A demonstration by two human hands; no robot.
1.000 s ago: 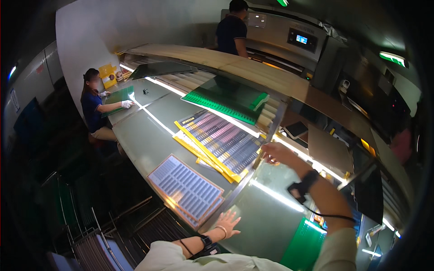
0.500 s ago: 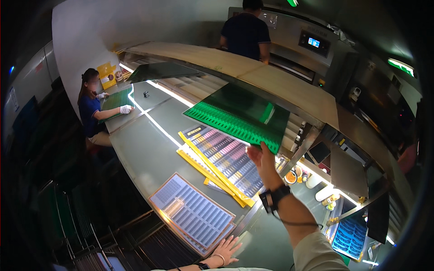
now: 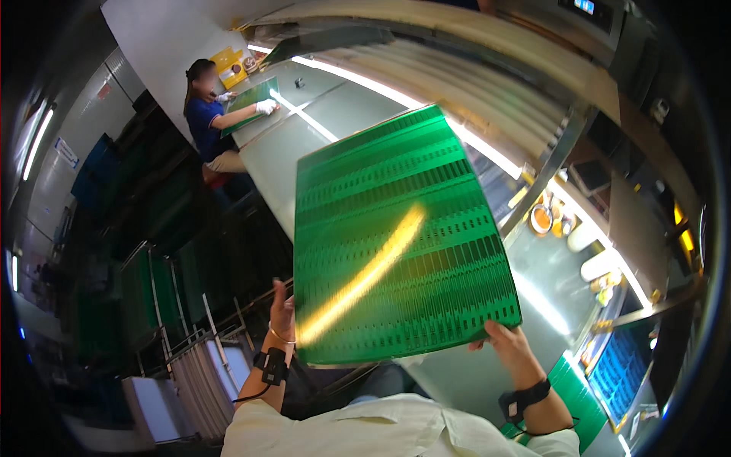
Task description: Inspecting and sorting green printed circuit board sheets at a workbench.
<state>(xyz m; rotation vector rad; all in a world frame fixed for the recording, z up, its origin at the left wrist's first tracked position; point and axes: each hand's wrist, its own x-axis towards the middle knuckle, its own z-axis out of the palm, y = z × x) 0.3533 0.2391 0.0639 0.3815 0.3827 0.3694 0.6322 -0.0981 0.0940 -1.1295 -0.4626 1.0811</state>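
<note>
A large green circuit board panel (image 3: 396, 175) is held up in front of me, its patterned face toward me and crossed by a bright yellow streak of reflected light. My right hand (image 3: 510, 349) grips its lower right corner, thumb at the edge. At the lower left edge is my left hand (image 3: 282, 314), upright with stretched fingers, close against or touching the panel; part of it is hidden. Both wrists wear black devices. Much of the worktable behind is covered by the panel.
Across the table (image 3: 266, 148), a person in a blue shirt (image 3: 204, 114) and white gloves handles another green panel (image 3: 255, 95). A wire rack (image 3: 183, 350) stands at lower left. Bottles (image 3: 598, 266) and a blue patterned sheet (image 3: 620, 373) lie right; another green panel (image 3: 567, 396) is by my right forearm.
My right hand has brought the green panel from the shelf edge down toward me, its face turned my way. My left hand has risen from the table to the panel's left edge.
</note>
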